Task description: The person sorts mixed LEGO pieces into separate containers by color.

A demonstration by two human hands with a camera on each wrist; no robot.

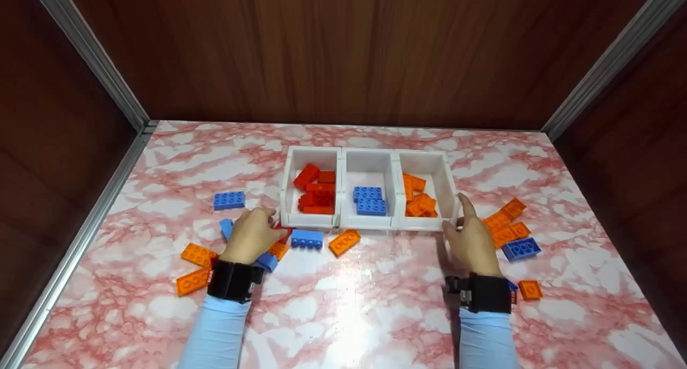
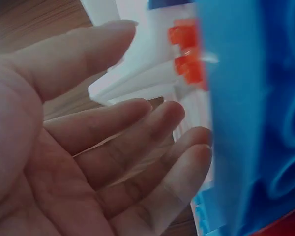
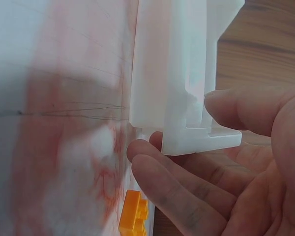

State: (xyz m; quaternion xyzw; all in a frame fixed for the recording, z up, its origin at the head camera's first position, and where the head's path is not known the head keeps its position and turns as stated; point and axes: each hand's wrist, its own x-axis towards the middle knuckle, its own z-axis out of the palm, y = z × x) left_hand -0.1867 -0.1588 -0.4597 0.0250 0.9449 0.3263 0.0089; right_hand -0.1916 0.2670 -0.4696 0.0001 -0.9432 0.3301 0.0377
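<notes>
"What's in front?"

"A marbled counter (image 1: 375,286), and on it your row of three white bins (image 1: 370,223)."

"Hands?"

"Your left hand (image 1: 250,234) is beside the bins' left end, fingers loose and holding nothing. Your right hand (image 1: 472,244) is at the near right corner, fingers relaxed, thumb by the rim."

"And the bricks?"

"You have red bricks (image 1: 320,188) in the left bin, blue bricks (image 1: 371,207) in the middle, orange bricks (image 1: 421,206) in the right. Loose bricks (image 1: 307,239) lie near both hands."

back wall (image 1: 343,52): dark wood-grain; corner strips (image 1: 91,52): silvery metal; tabletop (image 1: 402,283): red-and-white marbled, glossy; light: bright glare
</notes>
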